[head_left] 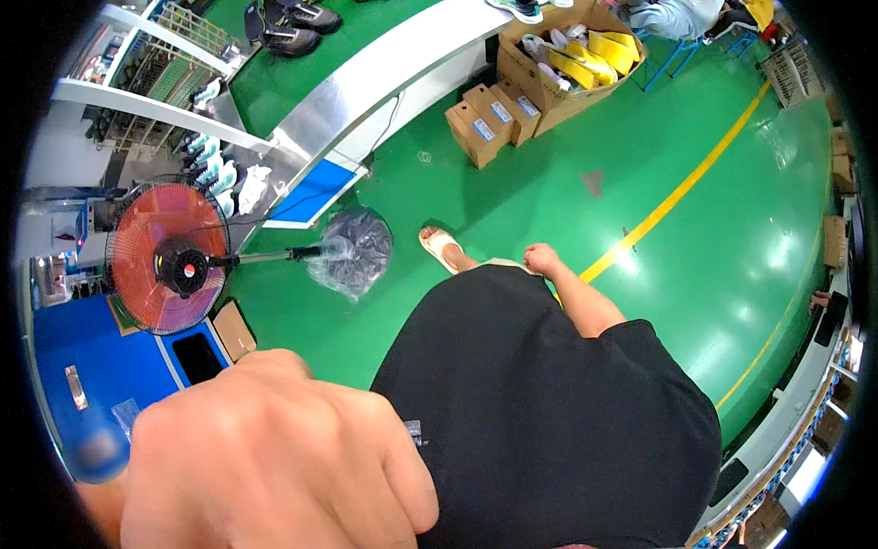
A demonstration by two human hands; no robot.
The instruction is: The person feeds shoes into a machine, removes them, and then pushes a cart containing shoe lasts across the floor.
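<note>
My left hand (274, 457) looms large at the lower left, very near the camera. Its knuckles face up and the fingers curl under, so whatever they grip, if anything, is hidden. My right hand (541, 259) hangs low past the black shirt (558, 412) on my body, its fingers folded into a loose fist with nothing showing in them. Below it lies the green floor (512, 206), where one of my feet in a pale sandal (439, 247) is visible. Neither hand touches any object that I can make out.
A standing fan (169, 256) at left has its base (352, 252) wrapped in clear plastic. Beside it is a blue worktop (91, 352). A long metal-topped bench (366, 69) curves behind. Cardboard boxes (480, 133) stand ahead, near a carton (521, 87) of shoes. Rollers (777, 485) line the right.
</note>
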